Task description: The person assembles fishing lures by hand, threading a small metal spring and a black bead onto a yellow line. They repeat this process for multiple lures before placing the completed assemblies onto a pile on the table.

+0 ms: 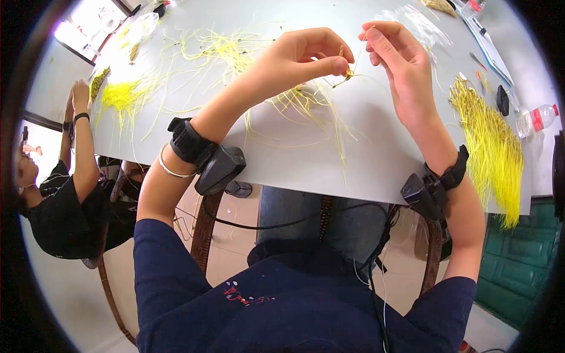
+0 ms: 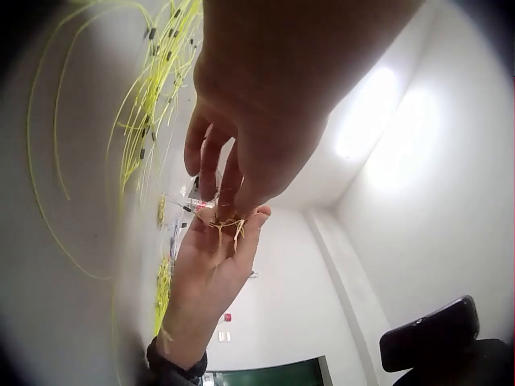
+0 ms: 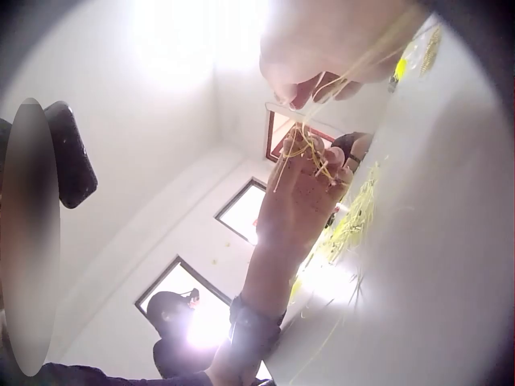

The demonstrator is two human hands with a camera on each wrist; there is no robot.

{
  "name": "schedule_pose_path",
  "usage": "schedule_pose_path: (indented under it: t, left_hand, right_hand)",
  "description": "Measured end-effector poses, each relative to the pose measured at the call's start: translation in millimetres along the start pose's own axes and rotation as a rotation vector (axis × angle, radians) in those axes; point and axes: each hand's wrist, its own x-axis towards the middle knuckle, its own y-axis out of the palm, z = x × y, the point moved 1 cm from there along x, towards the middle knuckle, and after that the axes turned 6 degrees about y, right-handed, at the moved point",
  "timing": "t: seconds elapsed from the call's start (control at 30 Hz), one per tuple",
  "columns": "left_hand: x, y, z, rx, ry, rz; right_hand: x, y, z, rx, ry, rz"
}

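A small knotted bundle of yellowish strands is pinched between the thumb and fingers of the left hand, above the table. Just to its right the right hand pinches a thin strand between thumb and forefinger; the strand runs down to the bundle. In the right wrist view several loops and ends of the bundle stick out from the left fingertips. In the left wrist view the two hands nearly meet around the bundle. Exactly how the strands are knotted cannot be told.
Loose yellow strands with dark tips lie on the grey table behind and below the left hand. A thick row of yellow strands and a bottle are at the right. Another person sits at the left by a yellow pile.
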Motion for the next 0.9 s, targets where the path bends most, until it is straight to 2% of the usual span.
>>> schedule_pose_path:
  t: [0.4,0.53,0.6,0.63,0.7,0.73,0.77,0.83,0.87,0.9]
  left_hand:
    - [-2,4,3,0.120,-0.082,0.135]
    - [0,1,7,0.130,-0.046,-0.029]
    - [1,-2,8,0.091,-0.065,-0.128]
    - [1,-3,8,0.092,-0.065,-0.128]
    - [1,-6,8,0.082,-0.095,-0.196]
    - [0,-6,10,0.084,-0.085,-0.212]
    - [0,-6,9,0.084,-0.086,-0.212]
    - [0,-7,8,0.068,-0.105,-0.245]
    - [1,-6,7,0.068,-0.105,-0.245]
    - [1,-6,6,0.066,-0.107,-0.254]
  right_hand:
    - [0,-1,0,-0.049,-0.036,-0.026]
    - [1,-2,4,-0.039,0.005,-0.017]
    - [-1,-1,5,-0.025,0.157,0.036]
    - [1,-4,4,-0.025,0.157,0.036]
    - [5,-7,0,-0.473,0.136,0.287]
    - [1,-5,3,-0.569,0.203,0.295]
    - [1,-6,1,-0.569,0.203,0.295]
    - [0,-6,-4,-0.554,0.245,0.433]
    - [-1,-6,-3,-0.492,0.353,0.470]
    - [-1,-7,-4,-0.492,0.353,0.470]
